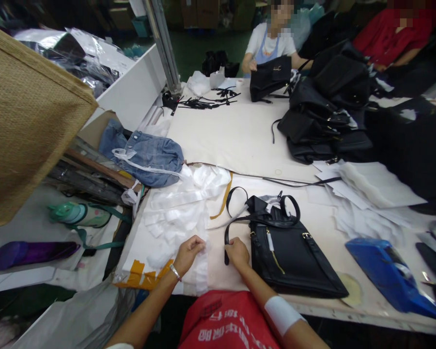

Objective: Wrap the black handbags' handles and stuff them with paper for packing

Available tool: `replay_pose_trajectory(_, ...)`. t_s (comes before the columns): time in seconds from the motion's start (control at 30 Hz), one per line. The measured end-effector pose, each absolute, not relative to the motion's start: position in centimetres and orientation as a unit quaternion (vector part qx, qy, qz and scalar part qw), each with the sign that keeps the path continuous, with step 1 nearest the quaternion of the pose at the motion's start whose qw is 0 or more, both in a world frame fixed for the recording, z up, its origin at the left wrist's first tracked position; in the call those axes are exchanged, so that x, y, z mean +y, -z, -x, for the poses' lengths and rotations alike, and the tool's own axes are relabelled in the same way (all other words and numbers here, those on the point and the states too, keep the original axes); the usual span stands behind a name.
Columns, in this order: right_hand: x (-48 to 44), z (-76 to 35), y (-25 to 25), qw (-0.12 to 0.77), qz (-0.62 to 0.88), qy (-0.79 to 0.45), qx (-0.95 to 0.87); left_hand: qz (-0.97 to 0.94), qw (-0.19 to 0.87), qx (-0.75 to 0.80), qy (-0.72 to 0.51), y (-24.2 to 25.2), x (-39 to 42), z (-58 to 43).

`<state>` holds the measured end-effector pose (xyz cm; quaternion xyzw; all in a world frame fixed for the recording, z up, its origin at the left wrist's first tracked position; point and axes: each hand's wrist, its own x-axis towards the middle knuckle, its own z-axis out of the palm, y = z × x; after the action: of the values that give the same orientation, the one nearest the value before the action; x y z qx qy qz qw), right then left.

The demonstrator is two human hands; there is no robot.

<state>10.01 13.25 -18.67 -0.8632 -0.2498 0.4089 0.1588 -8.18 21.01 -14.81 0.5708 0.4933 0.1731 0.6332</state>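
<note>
A black handbag [290,257] with gold buckles and a zip lies on the table in front of me, to the right. Its long black strap [226,237] loops out leftward over the bag's top. My right hand [237,252] is closed around the strap near its free end. To the left, my left hand [189,253] has its fingers pinched together at the edge of thin white translucent sheets [178,218]. Whether something small is between those fingertips, I cannot make out.
Black bags [323,121] are heaped at the back right, near two people. White paper sheets [378,194] and a blue object [381,266] lie to the right. A denim bag [152,155] sits at left, below a metal post [163,43]; black straps [207,101] lie at the back.
</note>
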Motion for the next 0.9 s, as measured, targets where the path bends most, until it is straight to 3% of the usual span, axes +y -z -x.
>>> replay_pose_trajectory(0.17, 13.3, -9.5, 17.3, 0.252, 0.81, -0.483, -0.22, -0.577, 0.614, 0.508, -0.181, 15.0, 21.1, 8.6)
replay_pose_trajectory(0.33, 13.5, -9.8, 13.7, 0.551, 0.601, -0.576, -0.063, -0.576, 0.604, 0.519, -0.186, 15.2, 20.9, 8.8)
replay_pose_trajectory(0.4, 13.7, -10.0, 12.7, 0.606, 0.541, -0.583, -0.021, -0.579, 0.6, 0.521, -0.183, 15.0, 20.8, 8.5)
replay_pose_trajectory(0.7, 13.9, -9.7, 13.0, 0.619, 0.555, -0.556, -0.006, -0.599, 0.574, 0.527, -0.186, 14.2, 20.7, 7.9)
replay_pose_trajectory(0.9, 14.0, -9.4, 13.0, 0.614, 0.539, -0.577, -0.002, -0.679, 0.497, 0.51, -0.181, 12.8, 20.4, 7.5)
